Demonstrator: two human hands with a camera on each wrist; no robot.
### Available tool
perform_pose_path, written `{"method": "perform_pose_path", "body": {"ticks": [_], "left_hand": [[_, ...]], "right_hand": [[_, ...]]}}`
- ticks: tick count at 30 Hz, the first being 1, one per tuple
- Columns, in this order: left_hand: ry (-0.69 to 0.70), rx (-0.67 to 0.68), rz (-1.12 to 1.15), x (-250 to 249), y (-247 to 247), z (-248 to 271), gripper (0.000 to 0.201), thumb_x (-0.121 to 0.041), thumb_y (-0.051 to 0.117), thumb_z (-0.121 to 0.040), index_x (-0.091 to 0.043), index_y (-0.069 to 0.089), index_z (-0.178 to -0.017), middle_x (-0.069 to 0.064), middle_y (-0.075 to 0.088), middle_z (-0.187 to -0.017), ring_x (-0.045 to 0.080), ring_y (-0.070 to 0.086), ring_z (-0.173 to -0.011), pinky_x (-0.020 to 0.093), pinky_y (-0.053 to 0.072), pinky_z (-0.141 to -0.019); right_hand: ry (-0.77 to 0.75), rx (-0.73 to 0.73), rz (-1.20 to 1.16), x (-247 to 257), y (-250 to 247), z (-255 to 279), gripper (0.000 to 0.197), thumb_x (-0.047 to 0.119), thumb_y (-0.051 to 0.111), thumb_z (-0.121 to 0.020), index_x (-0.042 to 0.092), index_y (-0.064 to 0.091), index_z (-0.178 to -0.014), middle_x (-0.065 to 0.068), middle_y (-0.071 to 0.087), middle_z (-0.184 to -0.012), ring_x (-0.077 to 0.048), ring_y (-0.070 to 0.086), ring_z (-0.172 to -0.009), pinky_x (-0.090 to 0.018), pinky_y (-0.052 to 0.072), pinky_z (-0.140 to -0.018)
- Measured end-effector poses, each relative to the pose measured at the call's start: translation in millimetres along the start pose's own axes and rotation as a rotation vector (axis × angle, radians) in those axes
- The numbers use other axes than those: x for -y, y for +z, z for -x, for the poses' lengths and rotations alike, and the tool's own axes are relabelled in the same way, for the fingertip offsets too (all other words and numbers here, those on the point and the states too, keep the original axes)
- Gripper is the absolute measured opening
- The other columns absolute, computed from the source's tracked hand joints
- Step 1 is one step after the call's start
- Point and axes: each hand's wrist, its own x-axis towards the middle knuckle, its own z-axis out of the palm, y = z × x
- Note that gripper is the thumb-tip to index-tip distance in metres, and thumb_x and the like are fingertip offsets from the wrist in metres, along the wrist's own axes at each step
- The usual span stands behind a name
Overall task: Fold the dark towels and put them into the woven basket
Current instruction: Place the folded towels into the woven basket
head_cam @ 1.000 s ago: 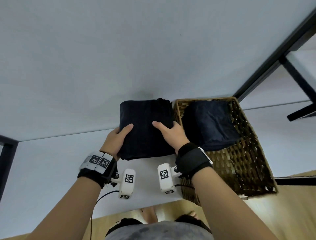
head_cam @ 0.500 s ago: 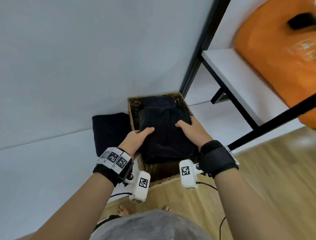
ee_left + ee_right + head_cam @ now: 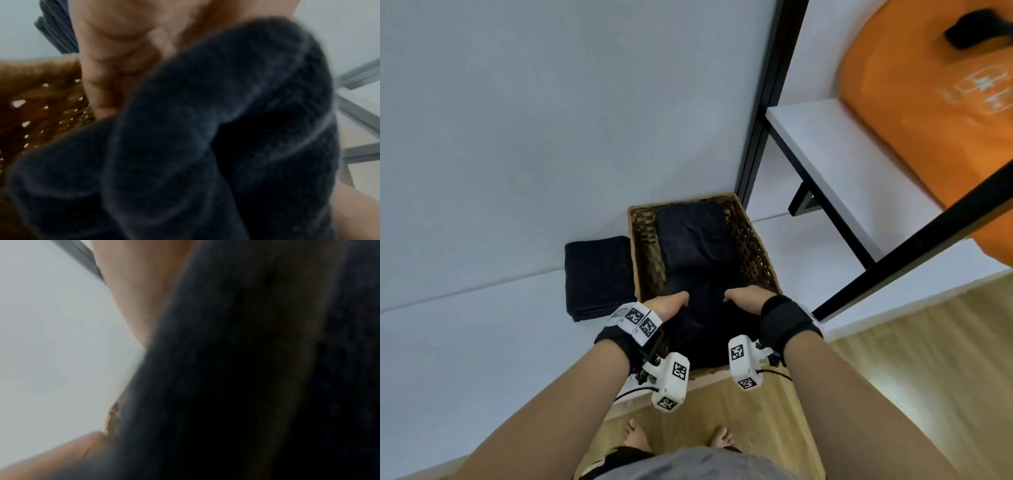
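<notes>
The left hand (image 3: 667,306) and right hand (image 3: 745,299) are curled around a folded dark towel (image 3: 700,329), gripped at both sides so the folds are kept. It is held low in the woven basket (image 3: 753,240) at lower centre, overlapping another towel (image 3: 693,236); a third towel (image 3: 597,274) is left on the counter (image 3: 465,342).

Left hand (image 3: 667,306) fingers: tucked under the folded dark towel (image 3: 702,318), out of the head camera's sight.
Right hand (image 3: 747,300) fingers: likewise buried beneath the cloth.
Woven basket (image 3: 753,246) near wall: hidden behind towel and wrists.
Right wrist view: motion-blurred, dark fabric filling most of it.
Left wrist view: soft; the left edge crops the basket weave.
Orange bag (image 3: 941,113): cropped at right.
</notes>
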Motion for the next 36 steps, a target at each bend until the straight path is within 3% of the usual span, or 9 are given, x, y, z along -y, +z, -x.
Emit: {"method": "perform_pose_path", "body": {"ticks": [5,8,11,18,23,26,32,34,36], "left_hand": [[-0.067,-0.022,-0.141,-8.9,12.8,-19.8,0.033,-0.027,0.055,-0.079,-0.004,0.059,-0.102,0.014,0.061,-0.095,0.029,0.057,-0.079,0.027,0.040,-0.060],[-0.093,-0.050,-0.229,-9.7,20.9,-27.0,0.046,-0.026,0.058,-0.083,-0.003,0.056,-0.123,0.016,0.061,-0.108,0.032,0.060,-0.090,0.029,0.045,-0.067],[-0.120,-0.058,-0.344,-6.1,28.2,-37.6,0.052,-0.028,0.060,-0.091,-0.003,0.047,-0.136,0.018,0.053,-0.134,0.036,0.056,-0.117,0.038,0.050,-0.095],[-0.055,-0.159,-0.288,-4.5,33.9,-51.5,0.047,-0.016,0.068,-0.088,0.004,0.054,-0.128,0.021,0.060,-0.127,0.034,0.060,-0.116,0.042,0.050,-0.099],[-0.120,-0.110,0.086,-9.0,45.3,-64.2,0.018,-0.008,0.040,-0.101,-0.003,0.056,-0.093,0.016,0.061,-0.087,0.028,0.059,-0.076,0.051,0.052,-0.093],[-0.142,-0.093,0.081,-8.1,44.6,-70.5,0.022,-0.009,0.043,-0.099,-0.011,0.048,-0.078,0.012,0.058,-0.083,0.030,0.062,-0.086,0.051,0.052,-0.093],[-0.140,-0.021,0.096,-8.9,41.8,-68.6,0.023,-0.017,0.043,-0.099,-0.007,0.051,-0.118,0.011,0.058,-0.102,0.029,0.060,-0.093,0.045,0.054,-0.089],[-0.080,0.035,0.141,-14.5,29.8,-55.6,0.036,-0.017,0.042,-0.100,-0.009,0.044,-0.134,0.011,0.056,-0.116,0.029,0.060,-0.100,0.042,0.052,-0.087],[-0.016,0.087,0.217,-20.6,6.6,-36.0,0.040,-0.016,0.040,-0.101,-0.008,0.039,-0.140,0.014,0.057,-0.128,0.031,0.061,-0.111,0.040,0.050,-0.090]], "right_hand": [[0.013,-0.033,-0.009,1.7,8.6,-34.1,0.066,0.024,0.063,-0.087,0.001,0.037,-0.143,-0.016,0.051,-0.138,-0.032,0.053,-0.121,-0.033,0.046,-0.098],[0.028,-0.017,-0.001,-2.1,11.6,-46.4,0.073,0.019,0.062,-0.088,0.002,0.026,-0.149,-0.019,0.038,-0.150,-0.035,0.041,-0.135,-0.042,0.037,-0.112],[0.028,-0.007,0.073,-9.0,13.3,-52.0,0.060,0.018,0.061,-0.092,0.002,0.035,-0.144,-0.019,0.042,-0.147,-0.034,0.043,-0.134,-0.041,0.037,-0.111],[0.016,-0.107,0.114,-7.0,8.9,-58.2,0.066,0.013,0.063,-0.089,0.003,0.032,-0.146,-0.019,0.048,-0.143,-0.032,0.052,-0.127,-0.038,0.044,-0.106],[-0.034,0.142,0.076,-4.3,21.2,-61.6,0.004,0.009,0.056,-0.093,0.008,0.059,-0.090,-0.010,0.061,-0.097,-0.028,0.060,-0.105,-0.038,0.050,-0.094],[-0.037,0.160,0.064,-7.2,25.4,-69.1,0.033,0.008,0.055,-0.094,0.022,0.037,-0.069,0.003,0.040,-0.076,-0.020,0.046,-0.097,-0.029,0.043,-0.086],[-0.027,0.182,0.120,0.3,16.1,-60.4,0.028,0.008,0.052,-0.096,0.019,0.041,-0.072,0.002,0.044,-0.080,-0.018,0.049,-0.091,-0.032,0.044,-0.092],[-0.019,0.218,0.108,11.1,8.1,-49.6,0.006,0.011,0.051,-0.098,0.009,0.056,-0.096,-0.009,0.058,-0.100,-0.024,0.059,-0.095,-0.036,0.048,-0.086],[-0.002,0.226,0.030,23.4,2.6,-35.1,0.027,0.016,0.051,-0.099,0.003,0.052,-0.123,-0.014,0.061,-0.119,-0.030,0.063,-0.106,-0.038,0.053,-0.078]]}}
